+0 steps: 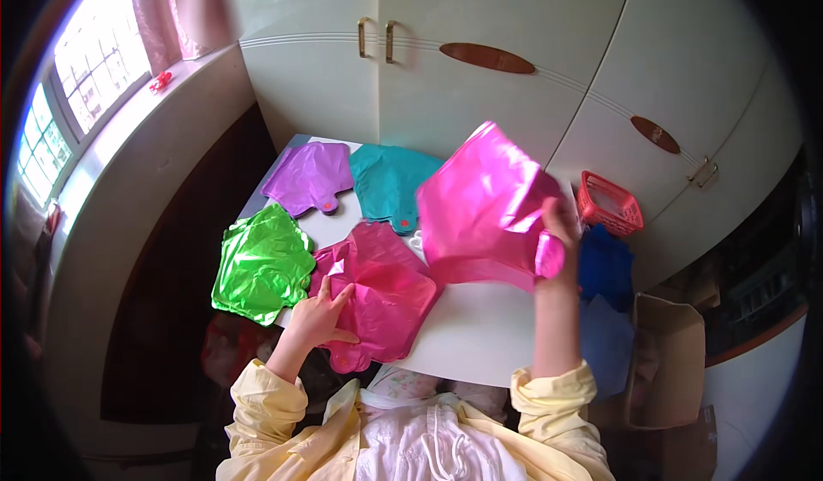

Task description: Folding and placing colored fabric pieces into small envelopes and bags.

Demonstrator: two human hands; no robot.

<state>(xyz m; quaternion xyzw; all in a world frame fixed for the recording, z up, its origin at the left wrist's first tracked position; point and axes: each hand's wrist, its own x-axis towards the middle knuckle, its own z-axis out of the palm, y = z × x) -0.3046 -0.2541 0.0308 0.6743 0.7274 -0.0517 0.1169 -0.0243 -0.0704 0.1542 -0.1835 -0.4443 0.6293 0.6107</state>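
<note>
My right hand (559, 228) is closed on the edge of a shiny pink flat foil balloon (480, 207), holding it tilted up above the right part of the table. A rounded pink tab (549, 255) shows beside the fingers. With fingers spread, my left hand (321, 316) rests on a deeper pink foil balloon (386, 288) lying flat at the table's near edge. Next to that hand are bright green foil balloons (261, 262). Farther back lie purple foil balloons (307, 177) and teal ones (390, 181), partly hidden by the raised pink one.
The white table (471, 331) stands against pale cabinets (480, 9). At its right are a red plastic basket (610, 202), blue foil pieces (605, 262) and an open cardboard box (669, 361). A windowsill (129, 108) runs along the left, with a small red object (160, 81) on it.
</note>
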